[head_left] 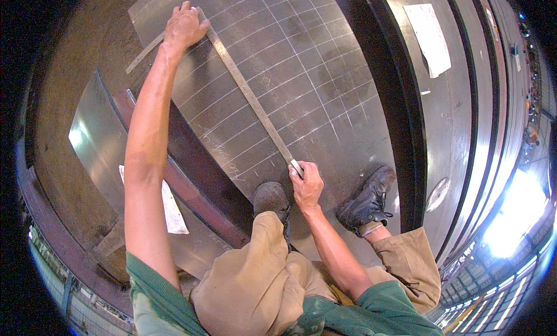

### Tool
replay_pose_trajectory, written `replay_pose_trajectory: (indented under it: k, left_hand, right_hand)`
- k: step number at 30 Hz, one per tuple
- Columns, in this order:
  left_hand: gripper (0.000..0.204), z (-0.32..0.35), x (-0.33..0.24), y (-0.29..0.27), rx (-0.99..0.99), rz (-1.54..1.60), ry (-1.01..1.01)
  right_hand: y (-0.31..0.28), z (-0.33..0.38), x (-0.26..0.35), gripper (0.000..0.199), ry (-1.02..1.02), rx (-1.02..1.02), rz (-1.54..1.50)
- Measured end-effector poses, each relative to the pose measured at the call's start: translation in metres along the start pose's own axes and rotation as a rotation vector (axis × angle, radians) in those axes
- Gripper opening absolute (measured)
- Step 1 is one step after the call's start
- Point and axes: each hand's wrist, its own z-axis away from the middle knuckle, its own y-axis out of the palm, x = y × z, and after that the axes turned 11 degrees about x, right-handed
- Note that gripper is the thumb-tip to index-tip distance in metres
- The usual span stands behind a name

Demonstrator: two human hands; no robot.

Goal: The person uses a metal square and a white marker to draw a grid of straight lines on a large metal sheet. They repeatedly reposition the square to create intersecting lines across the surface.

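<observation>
A long steel ruler [249, 95] lies diagonally across a grey metal sheet [325, 63] marked with a grid of chalk lines. My left hand [184, 26] is stretched far out and presses flat on the ruler's far end, next to a second thin metal strip [144, 53]. My right hand [306, 184] is at the ruler's near end, fingers pinched on a small white piece of chalk [296, 166] against the ruler's edge. I squat on the sheet, one black shoe [270, 198] by the right hand, the other shoe [366, 201] to the right.
A dark reddish steel beam [191, 168] runs under the sheet's left edge. A white paper [172, 209] lies on a lower shiny sheet at left. Another paper [430, 37] rests on stacked plates at right, beyond a dark gap [394, 104]. Bright light glares at lower right.
</observation>
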Motion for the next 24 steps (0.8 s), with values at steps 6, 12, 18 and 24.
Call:
replay_pose_trajectory:
  k: [6,12,18,24]
  left_hand:
    - [0.105,0.011,-0.015,-0.025,0.194,0.014,-0.008]
    - [0.132,0.020,-0.019,-0.015,0.165,0.010,-0.042]
    - [0.140,0.019,-0.018,-0.015,0.222,0.041,-0.019]
    - [0.149,0.024,-0.019,-0.016,0.237,0.076,-0.022]
  right_hand:
    - [-0.001,0.000,-0.002,0.019,0.018,-0.003,-0.007]
    - [0.000,0.000,0.001,0.018,0.012,0.009,-0.008]
    - [-0.001,-0.001,0.003,0.020,0.018,0.021,-0.003]
    - [-0.001,0.001,0.005,0.020,0.064,0.031,0.021]
